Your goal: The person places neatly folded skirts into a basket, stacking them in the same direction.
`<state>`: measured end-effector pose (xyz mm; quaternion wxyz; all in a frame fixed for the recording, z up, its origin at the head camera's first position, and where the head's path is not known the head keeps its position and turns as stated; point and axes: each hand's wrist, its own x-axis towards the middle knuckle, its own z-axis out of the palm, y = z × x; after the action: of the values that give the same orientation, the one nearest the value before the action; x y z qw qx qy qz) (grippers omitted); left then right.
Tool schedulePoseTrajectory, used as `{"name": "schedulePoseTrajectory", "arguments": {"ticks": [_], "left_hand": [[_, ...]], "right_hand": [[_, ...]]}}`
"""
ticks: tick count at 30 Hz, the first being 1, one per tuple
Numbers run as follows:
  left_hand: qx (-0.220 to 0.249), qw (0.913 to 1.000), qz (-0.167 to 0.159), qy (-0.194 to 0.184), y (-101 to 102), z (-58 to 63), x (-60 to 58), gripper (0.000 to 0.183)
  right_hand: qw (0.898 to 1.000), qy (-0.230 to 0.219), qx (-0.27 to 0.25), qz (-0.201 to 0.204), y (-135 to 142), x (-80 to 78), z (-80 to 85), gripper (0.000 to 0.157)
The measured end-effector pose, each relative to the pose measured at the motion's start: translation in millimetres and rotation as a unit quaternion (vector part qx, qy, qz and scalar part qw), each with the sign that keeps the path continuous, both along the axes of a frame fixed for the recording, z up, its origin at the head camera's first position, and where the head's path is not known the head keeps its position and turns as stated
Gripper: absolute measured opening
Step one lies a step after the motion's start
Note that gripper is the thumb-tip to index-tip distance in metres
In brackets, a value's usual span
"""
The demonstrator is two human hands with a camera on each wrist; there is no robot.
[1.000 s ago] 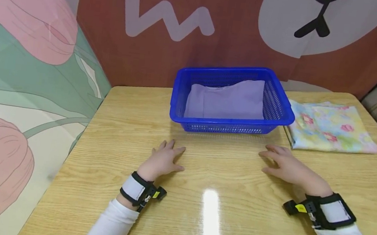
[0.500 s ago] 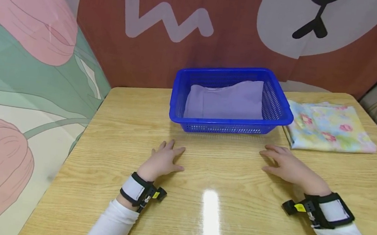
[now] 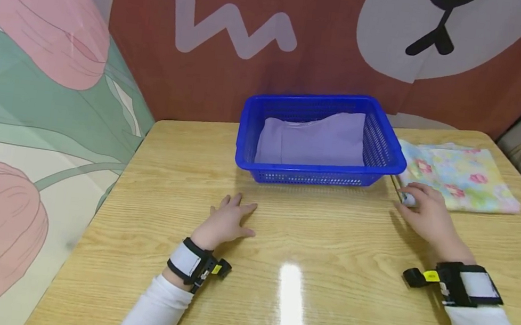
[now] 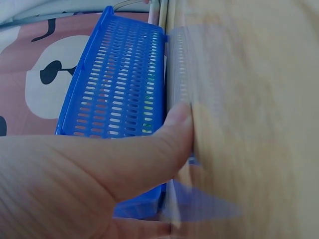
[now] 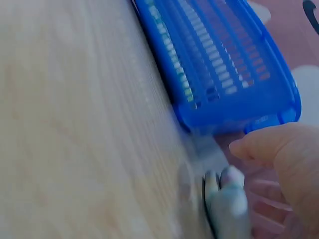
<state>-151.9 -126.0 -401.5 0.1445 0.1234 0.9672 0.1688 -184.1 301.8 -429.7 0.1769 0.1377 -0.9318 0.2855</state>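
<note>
In the head view my right hand [image 3: 428, 216] is at the near left corner of a folded floral cloth [image 3: 476, 179], pastel yellow, blue and pink. The cloth's rounded folded edge [image 5: 227, 209] shows between thumb and fingers in the right wrist view, the thumb apart from it. My left hand [image 3: 223, 223] rests on the wooden table [image 3: 167, 173], fingers spread, holding nothing; its thumb [image 4: 172, 134] lies along the tabletop in the left wrist view. Ahead of both hands stands a blue plastic basket [image 3: 312, 176] with a folded lilac cloth [image 3: 323, 143] inside.
Behind the table hangs a printed backdrop [image 3: 221, 83], brown with a pale animal muzzle, close behind the basket. Another printed sheet [image 3: 24, 119] with pink tulips covers the left side. The basket's right end reaches beside the floral cloth.
My right hand has moved right and slightly forward, from the bare table onto the floral cloth's near left corner. The left hand, basket and lilac cloth have stayed in place.
</note>
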Motion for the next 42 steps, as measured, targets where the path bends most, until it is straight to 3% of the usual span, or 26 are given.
{"name": "schedulePoseTrajectory", "arguments": {"ticks": [3, 8, 11, 15, 19, 25, 29, 36, 42], "left_hand": [[-0.001, 1.0, 0.001, 0.0, -0.4, -0.2, 0.2, 0.068], [0.004, 1.0, 0.001, 0.001, 0.6, -1.6, 0.2, 0.069], [0.004, 1.0, 0.001, 0.001, 1.7, -0.8, -0.1, 0.069], [0.001, 1.0, 0.002, 0.002, 2.2, 0.4, -0.2, 0.069], [0.001, 1.0, 0.001, 0.003, 2.5, 0.6, -0.3, 0.069], [0.0, 1.0, 0.003, 0.0, 1.4, 0.0, 0.4, 0.068], [0.0, 1.0, 0.006, 0.0, 0.6, 0.8, 0.8, 0.068], [0.0, 1.0, 0.005, 0.0, 0.5, 1.0, 1.3, 0.068], [-0.008, 1.0, 0.002, 0.003, 0.1, 0.7, 2.5, 0.068]], "right_hand": [[0.998, -0.062, -0.004, -0.025, 7.0, -9.0, -6.5, 0.046], [0.985, -0.159, 0.051, -0.03, 16.3, -29.1, -4.5, 0.078], [0.973, -0.209, 0.087, -0.034, 19.9, -36.6, 7.8, 0.082], [0.961, -0.254, 0.108, -0.03, 23.4, -41.1, 15.8, 0.072], [0.961, -0.237, 0.144, -0.011, 30.9, -45.5, 13.7, 0.063], [0.953, -0.22, 0.209, 0.027, 43.5, -48.7, 12.5, 0.072], [0.948, -0.243, 0.203, 0.042, 47.9, -48.1, 12.1, 0.076], [0.939, -0.294, 0.173, 0.031, 51.1, -43.4, 10.1, 0.087], [0.931, -0.329, 0.156, 0.033, 55.1, -38.3, 13.6, 0.075]]}}
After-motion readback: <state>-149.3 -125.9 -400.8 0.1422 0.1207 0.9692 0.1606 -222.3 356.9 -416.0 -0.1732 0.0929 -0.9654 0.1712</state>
